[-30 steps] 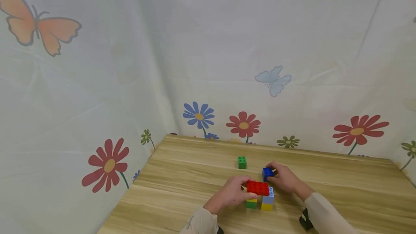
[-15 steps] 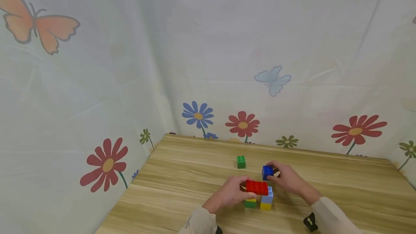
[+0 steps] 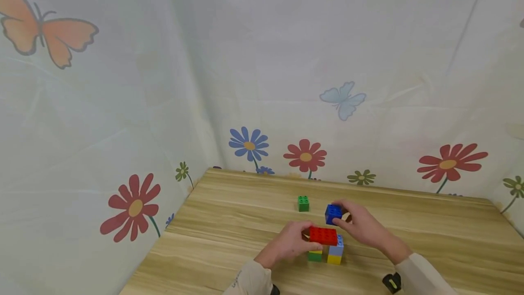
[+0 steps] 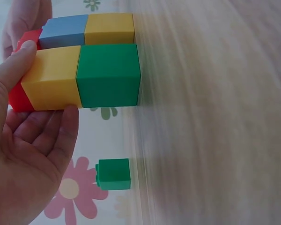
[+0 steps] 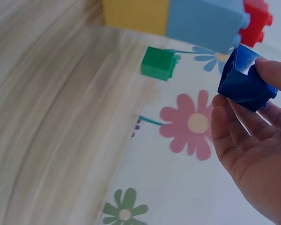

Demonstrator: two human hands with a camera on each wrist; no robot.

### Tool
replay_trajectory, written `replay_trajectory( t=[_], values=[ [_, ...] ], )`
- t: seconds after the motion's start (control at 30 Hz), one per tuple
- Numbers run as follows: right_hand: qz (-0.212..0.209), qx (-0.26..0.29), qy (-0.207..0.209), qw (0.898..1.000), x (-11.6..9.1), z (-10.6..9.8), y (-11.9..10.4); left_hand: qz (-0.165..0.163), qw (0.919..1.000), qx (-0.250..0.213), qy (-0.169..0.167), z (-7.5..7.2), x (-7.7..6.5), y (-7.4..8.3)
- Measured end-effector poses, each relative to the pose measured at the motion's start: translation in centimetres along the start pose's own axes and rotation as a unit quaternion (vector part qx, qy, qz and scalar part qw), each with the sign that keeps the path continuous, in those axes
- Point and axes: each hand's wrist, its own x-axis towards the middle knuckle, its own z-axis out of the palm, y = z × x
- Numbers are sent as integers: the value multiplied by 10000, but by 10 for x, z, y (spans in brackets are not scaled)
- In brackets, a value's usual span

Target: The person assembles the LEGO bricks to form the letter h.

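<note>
A small bridge of toy building bricks stands on the table. Its red brick (image 3: 323, 236) lies across two columns, one yellow over a green brick (image 4: 108, 75), the other a light blue brick (image 3: 336, 248) over a yellow brick (image 3: 334, 259). My left hand (image 3: 291, 241) grips the left end of the bridge, thumb and fingers around the red and upper yellow bricks. My right hand (image 3: 360, 224) pinches a dark blue brick (image 5: 247, 78) between thumb and fingers, raised just behind the bridge. In the right wrist view this brick is tilted, its hollow underside partly showing.
A loose green brick (image 3: 303, 203) sits on the wooden table (image 3: 237, 213) behind the bridge. A black object (image 3: 392, 282) is by the right sleeve. A pale curtain (image 3: 262, 58) with printed flowers and butterflies hangs behind and left of the table.
The right hand has lifted the dark blue brick slightly and brought it a little left, tilting it. The left hand keeps its grip on the bridge.
</note>
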Motion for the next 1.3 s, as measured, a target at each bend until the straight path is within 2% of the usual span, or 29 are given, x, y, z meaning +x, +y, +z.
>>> replay_trajectory(
  t=[0.27, 0.57, 0.8, 1.3],
  values=[
    [-229, 33, -24, 9997, -4, -3, -18, -44, 10000, 7, -16, 0, 0, 0],
    [-687, 93, -78, 9976, -5, 3, -30, -52, 10000, -3, -21, -1, -1, 1],
    [-562, 44, -278, 9980, -6, 6, -36, -69, 9999, -93, -42, -1, 1, -1],
    [-782, -78, -356, 9963, -5, 11, -40, -107, 9997, -186, -117, 0, 1, -1]
  ],
)
